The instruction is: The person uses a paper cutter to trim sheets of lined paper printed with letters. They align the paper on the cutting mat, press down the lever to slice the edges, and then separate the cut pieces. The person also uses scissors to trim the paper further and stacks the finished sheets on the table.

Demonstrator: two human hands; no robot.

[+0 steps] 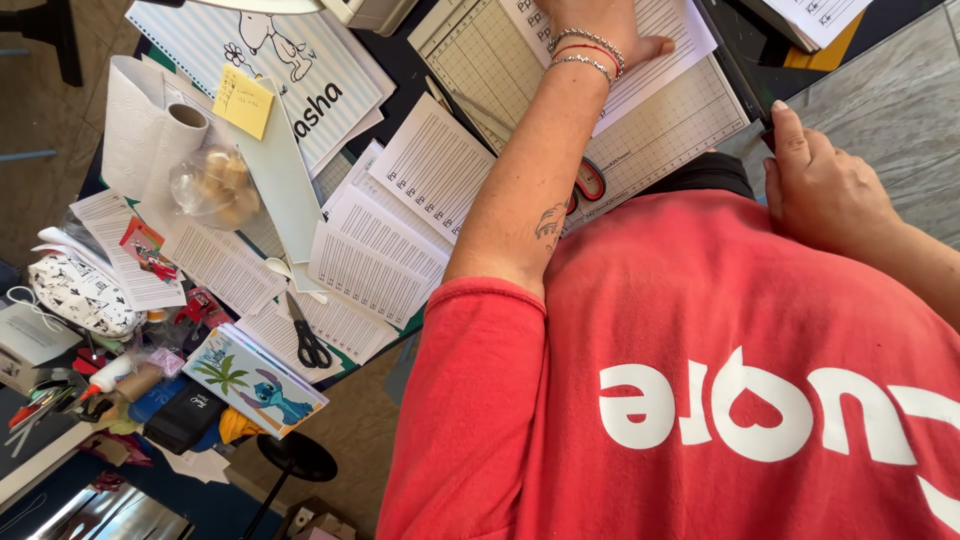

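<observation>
Paper trimmer, top centre of frame.
I see left hand flat, open, pinning a ruled sheet on the trimmer; right hand curled over its edge, grip unclear. Sheet looks light, floppy: hold flat near edge.

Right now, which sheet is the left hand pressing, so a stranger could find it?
Start at the gridded paper cutter board at the top of the table. The left hand, with bracelets at its wrist, presses a white lined sheet flat on that grid. Unlike the loose lined sheets, it lies on the cutter.
</observation>
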